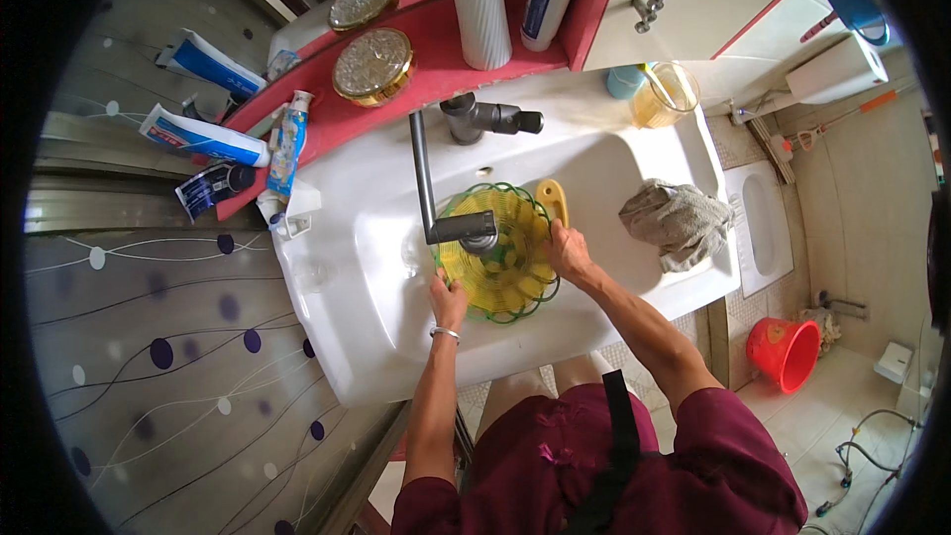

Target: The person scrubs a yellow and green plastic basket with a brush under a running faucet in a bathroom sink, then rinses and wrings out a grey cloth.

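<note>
A yellow woven plastic basket (513, 286) with a green looped rim sits inside the white washbasin (371, 379). My left hand (448, 301), with a bangle at the wrist, grips its near left rim. On the right side, my right hand (569, 251) holds the rim. The dark swivel spout of the faucet (462, 227) hangs over the basket and hides part of its middle. Just beyond my right hand lies a yellow handle (550, 200), perhaps of a brush; its lower end is hidden. Whether water is running, I cannot tell.
A crumpled grey cloth (672, 223) lies on the basin's right edge. Behind it stand a glass jar (666, 96) and a blue cup (625, 82). The red shelf (446, 89) holds toothpaste tubes (208, 135) and a toothpick holder (481, 26). A red bucket (780, 353) stands on the floor.
</note>
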`<move>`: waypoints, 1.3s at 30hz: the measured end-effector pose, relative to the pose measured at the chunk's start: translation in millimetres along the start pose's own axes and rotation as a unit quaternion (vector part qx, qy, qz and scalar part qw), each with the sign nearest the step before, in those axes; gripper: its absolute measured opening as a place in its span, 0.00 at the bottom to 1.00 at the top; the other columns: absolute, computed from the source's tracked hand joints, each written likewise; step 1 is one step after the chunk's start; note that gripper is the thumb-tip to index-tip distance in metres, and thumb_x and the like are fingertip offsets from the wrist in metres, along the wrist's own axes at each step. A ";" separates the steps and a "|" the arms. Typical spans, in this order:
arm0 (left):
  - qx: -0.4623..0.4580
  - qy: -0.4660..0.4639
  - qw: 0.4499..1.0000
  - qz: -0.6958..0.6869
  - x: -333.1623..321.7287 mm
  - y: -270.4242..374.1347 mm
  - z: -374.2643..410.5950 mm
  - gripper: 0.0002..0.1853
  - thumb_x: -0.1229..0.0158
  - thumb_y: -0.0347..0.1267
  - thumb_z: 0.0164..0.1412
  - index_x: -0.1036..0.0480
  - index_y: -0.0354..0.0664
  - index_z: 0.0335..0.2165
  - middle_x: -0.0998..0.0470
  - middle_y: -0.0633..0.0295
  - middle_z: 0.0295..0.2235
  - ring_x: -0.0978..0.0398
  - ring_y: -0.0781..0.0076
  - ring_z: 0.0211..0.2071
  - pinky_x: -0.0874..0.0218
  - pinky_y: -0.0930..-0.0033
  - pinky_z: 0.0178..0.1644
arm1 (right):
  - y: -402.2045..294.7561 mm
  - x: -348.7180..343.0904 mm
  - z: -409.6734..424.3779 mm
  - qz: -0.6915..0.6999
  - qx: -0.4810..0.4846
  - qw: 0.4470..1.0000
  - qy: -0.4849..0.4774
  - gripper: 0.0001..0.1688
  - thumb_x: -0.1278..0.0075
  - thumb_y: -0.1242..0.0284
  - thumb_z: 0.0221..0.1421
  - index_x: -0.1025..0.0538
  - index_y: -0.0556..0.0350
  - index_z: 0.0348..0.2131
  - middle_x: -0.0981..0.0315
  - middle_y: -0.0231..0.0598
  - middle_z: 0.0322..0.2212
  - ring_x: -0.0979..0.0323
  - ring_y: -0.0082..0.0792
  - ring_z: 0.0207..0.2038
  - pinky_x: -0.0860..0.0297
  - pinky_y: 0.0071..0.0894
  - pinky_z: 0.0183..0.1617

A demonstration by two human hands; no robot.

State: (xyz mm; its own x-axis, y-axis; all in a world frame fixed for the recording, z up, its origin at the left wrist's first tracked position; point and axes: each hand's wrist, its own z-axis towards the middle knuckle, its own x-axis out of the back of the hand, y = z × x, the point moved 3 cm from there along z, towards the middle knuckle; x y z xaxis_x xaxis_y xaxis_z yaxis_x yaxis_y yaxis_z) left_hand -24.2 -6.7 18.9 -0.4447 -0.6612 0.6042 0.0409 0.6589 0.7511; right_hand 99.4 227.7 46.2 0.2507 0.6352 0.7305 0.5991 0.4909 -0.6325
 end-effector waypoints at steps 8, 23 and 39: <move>-0.032 0.040 0.998 0.033 7.1 6.3 -5.4 0.16 0.52 0.22 0.49 0.34 0.29 0.40 0.27 0.42 0.31 0.29 0.46 0.34 0.40 0.55 0.38 | 1.9 -11.6 -13.6 0.019 0.015 0.999 0.045 0.11 0.56 0.73 0.48 0.37 0.60 0.32 0.31 0.61 0.21 0.33 0.64 0.26 0.37 0.56 0.31; -0.049 0.006 0.998 0.040 7.7 10.8 4.1 0.17 0.52 0.24 0.49 0.34 0.30 0.41 0.27 0.46 0.32 0.29 0.54 0.35 0.39 0.61 0.40 | -5.4 -6.3 -15.3 0.037 0.026 0.997 0.061 0.13 0.58 0.74 0.45 0.38 0.62 0.33 0.31 0.63 0.23 0.33 0.65 0.28 0.35 0.55 0.32; -0.008 0.017 0.999 0.027 9.4 -4.3 15.0 0.19 0.55 0.23 0.47 0.34 0.25 0.40 0.28 0.37 0.37 0.30 0.43 0.40 0.40 0.55 0.45 | -3.2 -13.6 -21.7 0.052 -0.006 0.996 0.071 0.12 0.58 0.74 0.45 0.38 0.63 0.32 0.32 0.64 0.20 0.33 0.65 0.27 0.37 0.57 0.31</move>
State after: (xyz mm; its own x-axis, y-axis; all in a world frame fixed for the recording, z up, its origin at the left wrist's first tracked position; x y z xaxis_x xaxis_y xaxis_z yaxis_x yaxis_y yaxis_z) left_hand -41.9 -10.4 17.4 -0.4106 -0.6368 0.6525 0.0793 0.6880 0.7214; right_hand 110.6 204.4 43.9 0.4160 0.5914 0.6908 0.5738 0.4186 -0.7039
